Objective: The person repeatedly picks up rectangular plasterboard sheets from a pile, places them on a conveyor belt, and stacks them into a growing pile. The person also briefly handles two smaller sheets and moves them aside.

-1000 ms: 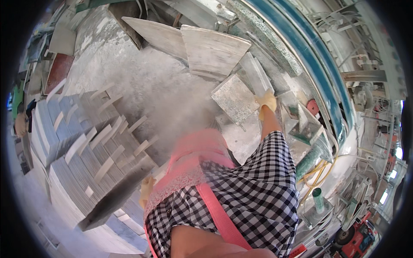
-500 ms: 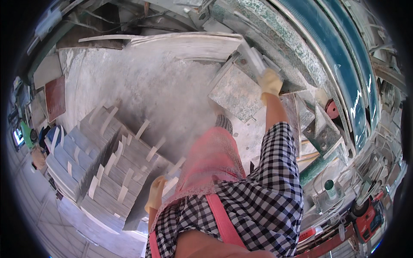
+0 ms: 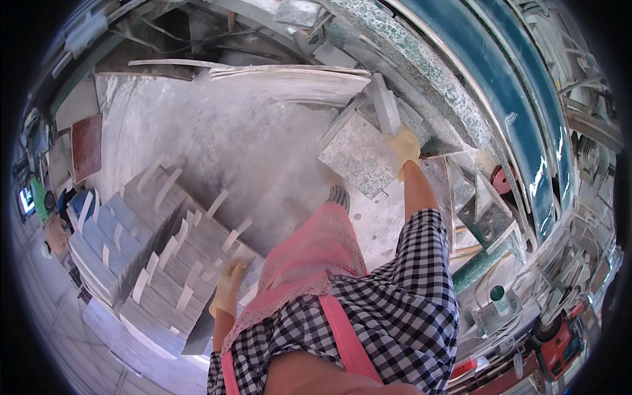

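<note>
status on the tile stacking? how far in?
Done: many grey tiles stand in rows in the stack at the left, white spacers between them. In hand: the right hand grips a speckled grey tile by the machine; the left hand rests on the stack. Left: that tile isn't in the stack yet.

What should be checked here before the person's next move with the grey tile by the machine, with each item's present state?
1. Right hand has a grip on the speckled grey tile: ok, gloved fingers sit at its upper right edge.
2. Left hand is free: cannot tell, it hangs over the stacked tiles and contact is unclear.
3. Both hands gloved: ok.
4. Tile fully supported: cannot tell, its underside is hidden.
5. Stacked tiles have white spacers between them: ok, strips stick out along the rows.
6. Air is clear of dust: not ok, a white haze hangs over the dusty floor.
</note>
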Available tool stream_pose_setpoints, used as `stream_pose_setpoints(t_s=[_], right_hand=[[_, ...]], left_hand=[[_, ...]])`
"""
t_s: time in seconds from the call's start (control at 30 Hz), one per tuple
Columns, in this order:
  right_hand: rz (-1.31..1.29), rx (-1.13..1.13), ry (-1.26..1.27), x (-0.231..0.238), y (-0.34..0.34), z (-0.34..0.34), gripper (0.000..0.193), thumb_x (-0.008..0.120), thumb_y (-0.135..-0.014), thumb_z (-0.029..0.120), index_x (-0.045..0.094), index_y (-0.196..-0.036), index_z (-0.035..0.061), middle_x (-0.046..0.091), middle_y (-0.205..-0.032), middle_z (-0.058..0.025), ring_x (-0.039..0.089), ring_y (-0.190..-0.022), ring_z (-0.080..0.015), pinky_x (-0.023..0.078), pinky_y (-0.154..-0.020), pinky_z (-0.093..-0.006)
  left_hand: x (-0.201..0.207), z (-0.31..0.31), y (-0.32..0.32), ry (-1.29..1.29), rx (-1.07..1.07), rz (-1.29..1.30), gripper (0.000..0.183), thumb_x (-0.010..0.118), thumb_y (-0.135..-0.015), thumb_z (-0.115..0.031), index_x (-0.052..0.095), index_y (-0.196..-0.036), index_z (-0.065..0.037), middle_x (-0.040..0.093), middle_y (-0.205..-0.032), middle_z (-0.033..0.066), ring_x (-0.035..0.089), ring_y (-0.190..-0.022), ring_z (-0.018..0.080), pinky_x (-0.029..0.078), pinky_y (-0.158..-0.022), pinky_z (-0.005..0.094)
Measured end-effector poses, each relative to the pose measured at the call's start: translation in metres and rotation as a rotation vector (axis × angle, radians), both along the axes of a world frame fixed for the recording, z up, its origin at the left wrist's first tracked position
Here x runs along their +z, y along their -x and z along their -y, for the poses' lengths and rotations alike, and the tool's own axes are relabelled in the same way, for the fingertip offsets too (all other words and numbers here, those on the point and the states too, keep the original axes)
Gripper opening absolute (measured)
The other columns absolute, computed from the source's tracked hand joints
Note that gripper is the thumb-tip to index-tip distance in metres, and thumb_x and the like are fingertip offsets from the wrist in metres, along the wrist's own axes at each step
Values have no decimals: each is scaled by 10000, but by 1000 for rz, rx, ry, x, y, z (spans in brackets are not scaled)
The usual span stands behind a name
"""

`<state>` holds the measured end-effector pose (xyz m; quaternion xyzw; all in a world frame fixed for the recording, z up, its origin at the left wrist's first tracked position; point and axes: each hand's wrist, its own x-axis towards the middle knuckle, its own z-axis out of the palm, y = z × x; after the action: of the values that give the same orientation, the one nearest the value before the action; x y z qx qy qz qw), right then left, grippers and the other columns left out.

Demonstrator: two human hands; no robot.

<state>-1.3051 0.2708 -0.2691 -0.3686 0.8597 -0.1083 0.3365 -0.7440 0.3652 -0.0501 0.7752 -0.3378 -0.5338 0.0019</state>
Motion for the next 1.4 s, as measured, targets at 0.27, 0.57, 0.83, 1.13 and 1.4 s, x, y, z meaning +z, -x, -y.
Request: stream_pose_setpoints(t_s=[0.27, 0.57, 0.83, 1.13, 1.4], right_hand=[[482, -132, -25, 49, -31, -96, 644, 746, -757, 355, 583, -1209, -73, 625, -1224, -225, 617, -1123, -313, 484, -932, -426], [270, 468, 120, 72, -82, -37, 737, 793, -727, 413, 565, -1206, -100, 632, -1164, -297, 610, -1102, -411, 481, -927, -451], [892, 240, 474, 244, -201, 74, 477, 727, -804, 114, 580, -1231, -40, 663, -1132, -127, 649, -1024, -226, 520, -878, -348], [1295, 208, 781, 391, -341, 90, 623, 658, -844, 178, 440, -1384, -46, 584, -1267, -159, 609, -1121, -288, 506, -955, -400], [1230, 572, 429, 414, -464, 147, 599, 719, -799, 183, 510, -1313, -42, 627, -1207, -139, 639, -1043, -233, 520, -896, -355]], left_hand=[[-34, 0, -2, 159, -98, -88, 441, 647, -914, -237, 599, -1257, 35, 685, -1091, 106, 638, -989, 147, 491, -834, 261], [-63, 42, 30, 268, 42, -196, 484, 609, -915, -300, 591, -1287, 9, 670, -1159, 136, 593, -1105, 190, 439, -968, 301], [-95, 76, -1, 509, 206, -559, 423, 606, -946, -272, 594, -1265, 7, 654, -1173, 81, 594, -1091, 136, 447, -958, 272], [28, 101, -53, 716, 395, -1163, 654, 578, -966, -451, 401, -1442, -39, 538, -1361, 155, 510, -1273, 256, 386, -1086, 405], [116, 201, -80, 1067, 315, -1477, 832, 647, -884, -529, 333, -1492, -55, 470, -1444, 164, 472, -1322, 275, 390, -1093, 422]])
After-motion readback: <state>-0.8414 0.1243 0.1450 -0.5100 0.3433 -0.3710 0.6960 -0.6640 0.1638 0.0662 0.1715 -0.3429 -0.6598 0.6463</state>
